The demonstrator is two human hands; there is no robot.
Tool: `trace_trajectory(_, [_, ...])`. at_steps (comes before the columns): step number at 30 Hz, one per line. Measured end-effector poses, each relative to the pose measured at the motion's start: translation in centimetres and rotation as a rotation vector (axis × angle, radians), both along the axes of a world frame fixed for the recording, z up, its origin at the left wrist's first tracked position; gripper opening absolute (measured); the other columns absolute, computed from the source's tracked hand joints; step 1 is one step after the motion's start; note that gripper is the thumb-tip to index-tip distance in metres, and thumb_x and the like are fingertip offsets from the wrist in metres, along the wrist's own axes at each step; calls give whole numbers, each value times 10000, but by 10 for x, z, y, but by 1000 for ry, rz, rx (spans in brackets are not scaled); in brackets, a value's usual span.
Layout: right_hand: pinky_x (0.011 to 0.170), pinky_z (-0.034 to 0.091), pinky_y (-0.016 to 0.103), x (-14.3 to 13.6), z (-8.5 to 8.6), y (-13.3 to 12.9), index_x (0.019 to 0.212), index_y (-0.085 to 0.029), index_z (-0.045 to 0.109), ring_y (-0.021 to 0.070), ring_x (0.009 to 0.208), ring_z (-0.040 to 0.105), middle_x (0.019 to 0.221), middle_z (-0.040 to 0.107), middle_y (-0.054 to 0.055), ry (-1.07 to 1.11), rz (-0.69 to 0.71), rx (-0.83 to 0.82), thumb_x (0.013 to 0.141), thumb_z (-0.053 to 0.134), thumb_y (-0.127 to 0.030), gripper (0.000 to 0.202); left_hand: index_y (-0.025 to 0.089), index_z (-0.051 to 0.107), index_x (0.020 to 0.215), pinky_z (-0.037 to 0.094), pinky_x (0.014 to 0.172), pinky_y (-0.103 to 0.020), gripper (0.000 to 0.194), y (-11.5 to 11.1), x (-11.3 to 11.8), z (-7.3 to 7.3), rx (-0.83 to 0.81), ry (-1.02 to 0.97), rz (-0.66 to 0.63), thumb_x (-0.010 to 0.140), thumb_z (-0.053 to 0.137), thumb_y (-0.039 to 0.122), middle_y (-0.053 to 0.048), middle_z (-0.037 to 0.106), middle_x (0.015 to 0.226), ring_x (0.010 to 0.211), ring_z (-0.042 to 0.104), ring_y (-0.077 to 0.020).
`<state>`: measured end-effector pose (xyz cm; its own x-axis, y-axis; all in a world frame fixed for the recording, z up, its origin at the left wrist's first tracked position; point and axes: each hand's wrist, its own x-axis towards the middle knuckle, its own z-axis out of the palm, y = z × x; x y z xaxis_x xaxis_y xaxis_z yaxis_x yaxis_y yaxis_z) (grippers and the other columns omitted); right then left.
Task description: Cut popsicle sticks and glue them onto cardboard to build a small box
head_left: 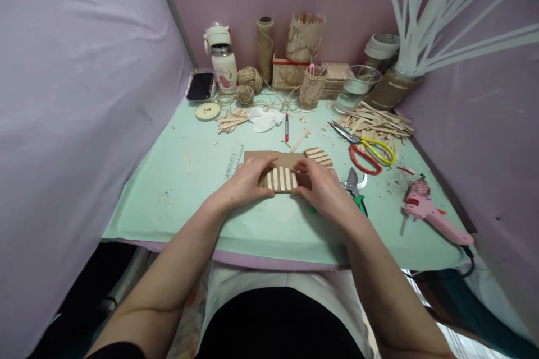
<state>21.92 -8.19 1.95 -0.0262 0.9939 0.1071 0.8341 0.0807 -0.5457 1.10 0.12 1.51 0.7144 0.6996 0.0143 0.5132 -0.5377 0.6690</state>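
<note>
Wooden sticks point(281, 178), about 5 laid side by side on the cardboard point(269, 158); left hand point(246, 182) and right hand point(322, 185) press them flat with open fingers; bare cardboard remains uncovered.

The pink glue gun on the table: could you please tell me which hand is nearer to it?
Right. The right hand rests on the stick piece, apart from the glue gun lying to its right; the left hand is farther left.
</note>
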Motion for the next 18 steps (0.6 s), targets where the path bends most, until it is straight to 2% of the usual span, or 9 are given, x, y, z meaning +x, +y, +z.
trace_trajectory(4, [900,458,458,5,-1,-7,1189,-211,515,308,1096,611,1192,658,125,94,-46,-12,730,732,-179,508,232,460,1380,446,953,-459,712,-3,2,6,17,-27,-18,716,716,239,-105,599,1254,1146,539,-309])
trace_trajectory(7, [894,477,437,6,-5,-9,1182,-207,537,276,1057,634,1160,673,112,205,-69,-49,774,679,-199,433,225,442,1375,456,969,-421,677,-4,3,6,23,-129,-39,741,678,186,-105,572,1296,1166,544,-272])
trace_trajectory(11, [899,495,401,7,-11,-5,1162,-202,588,228,1014,655,1133,697,94,479,-130,-46,870,552,-264,301,236,414,1366,460,997,-385,631,-5,4,4,53,-217,-41,787,657,178,-102,538,1337,1195,546,-234])
trace_trajectory(13, [841,518,366,8,-13,-2,1121,-203,629,210,948,670,1048,724,71,655,-119,-71,886,529,-330,285,244,422,1348,452,1016,-387,607,-5,5,4,84,-218,-45,795,662,182,-99,541,1337,1199,547,-232])
trace_trajectory(15, [742,530,327,9,-14,0,1060,-196,666,195,845,673,944,737,52,800,-125,-105,860,553,-392,302,250,429,1337,457,1013,-380,585,-6,5,4,108,-223,-51,803,655,173,-95,548,1330,1188,555,-228])
trace_trajectory(18, [650,508,297,9,-13,2,973,-181,689,177,732,646,833,731,38,896,-201,-119,773,639,-431,324,253,430,1333,469,998,-369,566,-7,6,5,129,-227,-52,815,637,156,-94,549,1330,1191,556,-226])
